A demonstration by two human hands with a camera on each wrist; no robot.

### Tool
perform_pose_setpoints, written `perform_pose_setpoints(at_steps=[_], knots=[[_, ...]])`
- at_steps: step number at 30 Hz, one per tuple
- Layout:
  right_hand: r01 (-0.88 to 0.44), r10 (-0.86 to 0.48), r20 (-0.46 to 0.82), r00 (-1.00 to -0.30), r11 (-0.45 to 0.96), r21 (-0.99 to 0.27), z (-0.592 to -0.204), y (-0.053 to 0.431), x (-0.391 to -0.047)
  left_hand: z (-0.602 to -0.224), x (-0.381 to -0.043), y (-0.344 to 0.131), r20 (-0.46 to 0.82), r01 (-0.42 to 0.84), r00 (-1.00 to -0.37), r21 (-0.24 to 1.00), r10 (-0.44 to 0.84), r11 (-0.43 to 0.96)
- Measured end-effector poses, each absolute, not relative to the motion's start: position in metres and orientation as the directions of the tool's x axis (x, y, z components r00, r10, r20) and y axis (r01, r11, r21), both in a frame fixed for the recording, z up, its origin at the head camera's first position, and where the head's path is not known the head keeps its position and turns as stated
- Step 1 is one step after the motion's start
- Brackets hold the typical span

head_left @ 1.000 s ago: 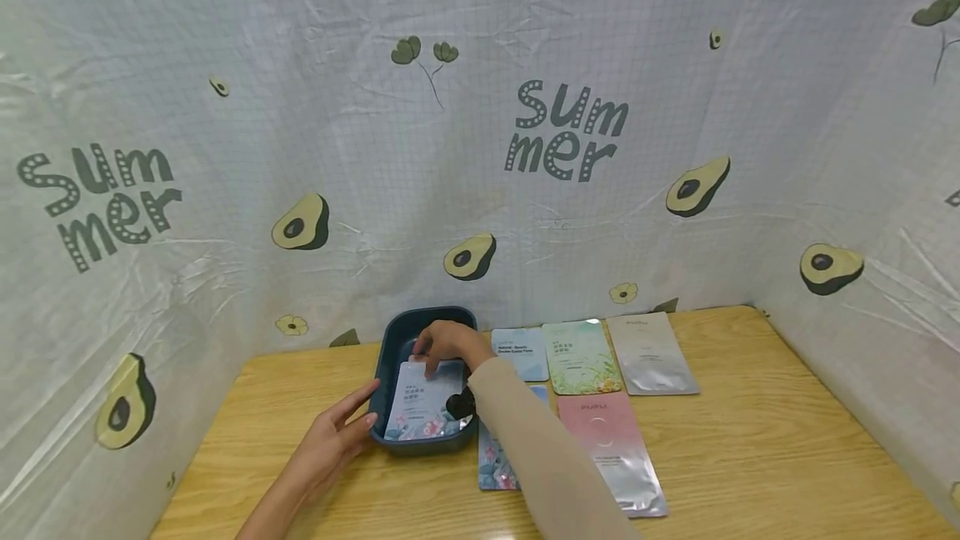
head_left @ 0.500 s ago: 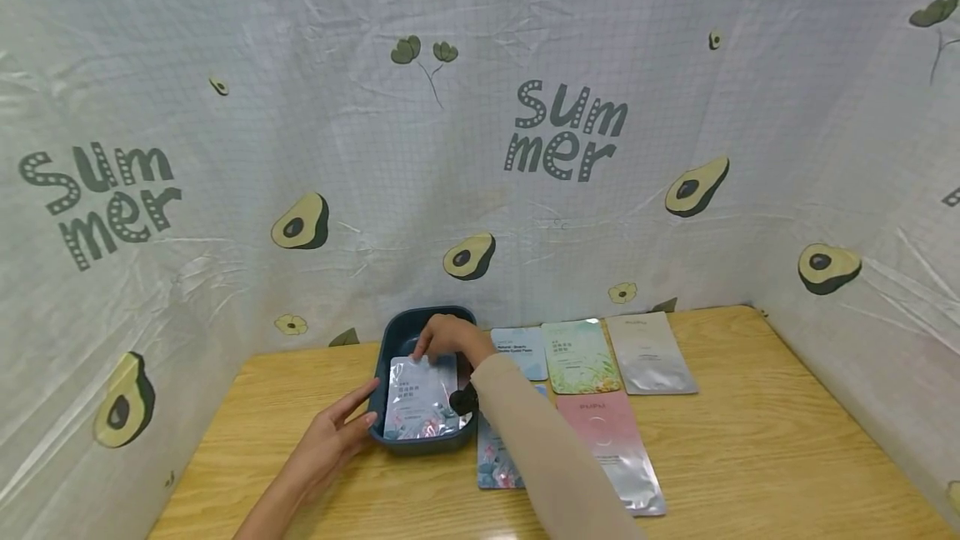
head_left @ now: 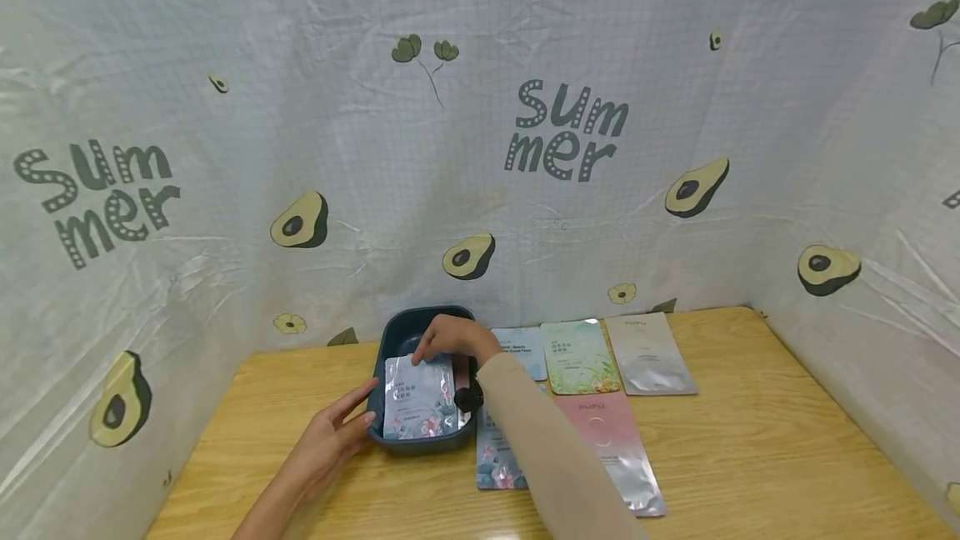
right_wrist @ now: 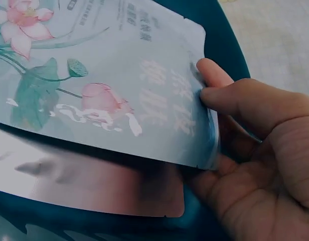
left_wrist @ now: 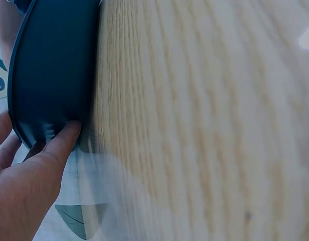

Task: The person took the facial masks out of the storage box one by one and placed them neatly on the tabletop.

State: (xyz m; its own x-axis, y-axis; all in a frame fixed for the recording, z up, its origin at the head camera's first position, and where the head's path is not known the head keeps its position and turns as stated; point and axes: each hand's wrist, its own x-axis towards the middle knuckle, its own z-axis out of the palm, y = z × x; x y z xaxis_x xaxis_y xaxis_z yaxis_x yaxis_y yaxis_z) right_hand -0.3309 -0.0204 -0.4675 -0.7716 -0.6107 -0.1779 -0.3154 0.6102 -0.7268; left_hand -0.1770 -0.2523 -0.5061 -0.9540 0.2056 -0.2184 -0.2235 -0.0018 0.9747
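A dark blue plastic bin [head_left: 420, 445] stands on the table against the backdrop. My left hand [head_left: 330, 433] rests its extended fingers against the bin's left wall; the left wrist view shows fingertips [left_wrist: 69, 131] on that wall. Inside the bin, my right hand [head_left: 453, 336] pinches the top edge of a pale blue sheet mask packet [head_left: 418, 398] printed with pink lotus flowers. From the right wrist, thumb and finger hold this lotus packet [right_wrist: 109, 85] by its end. Under it lies a pink-and-silver packet [right_wrist: 94, 183], partly covered.
Right of the bin lie several more packets: a light blue one [head_left: 522, 347], a green floral one [head_left: 581, 357], a cream-silver one [head_left: 651, 354], a pink-silver one [head_left: 611, 448] and a blue floral one [head_left: 498, 457], partly behind the right sleeve. A printed white sheet [head_left: 480, 148] hangs behind the table.
The lotus packet in my right hand has shifted slightly left and back within the bin, baring more of the pink packet beneath. My left hand has stayed at the bin's wall.
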Motion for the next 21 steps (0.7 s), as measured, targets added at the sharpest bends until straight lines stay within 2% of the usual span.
perform_pose_setpoints(at_steps=[9, 15, 18, 21], knots=[[-0.165, -0.513, -0.146, -0.846, 0.512, -0.843, -0.469, -0.019, -0.332, -0.506, -0.177, -0.254, -0.207, -0.215, -0.951, 0.977, 0.231, -0.010], [-0.154, -0.352, -0.011, -0.936, 0.437, -0.886, -0.475, -0.023, -0.334, -0.507, -0.178, -0.254, -0.193, -0.204, -0.953, 0.979, 0.232, -0.022], [-0.133, -0.293, -0.004, -0.956, 0.447, -0.885, -0.479, -0.025, -0.336, -0.507, -0.178, -0.254, -0.190, -0.199, -0.951, 0.980, 0.244, -0.012], [-0.122, -0.287, -0.007, -0.958, 0.429, -0.895, -0.482, -0.026, -0.338, -0.507, -0.178, -0.254, -0.187, -0.198, -0.951, 0.980, 0.247, -0.021]])
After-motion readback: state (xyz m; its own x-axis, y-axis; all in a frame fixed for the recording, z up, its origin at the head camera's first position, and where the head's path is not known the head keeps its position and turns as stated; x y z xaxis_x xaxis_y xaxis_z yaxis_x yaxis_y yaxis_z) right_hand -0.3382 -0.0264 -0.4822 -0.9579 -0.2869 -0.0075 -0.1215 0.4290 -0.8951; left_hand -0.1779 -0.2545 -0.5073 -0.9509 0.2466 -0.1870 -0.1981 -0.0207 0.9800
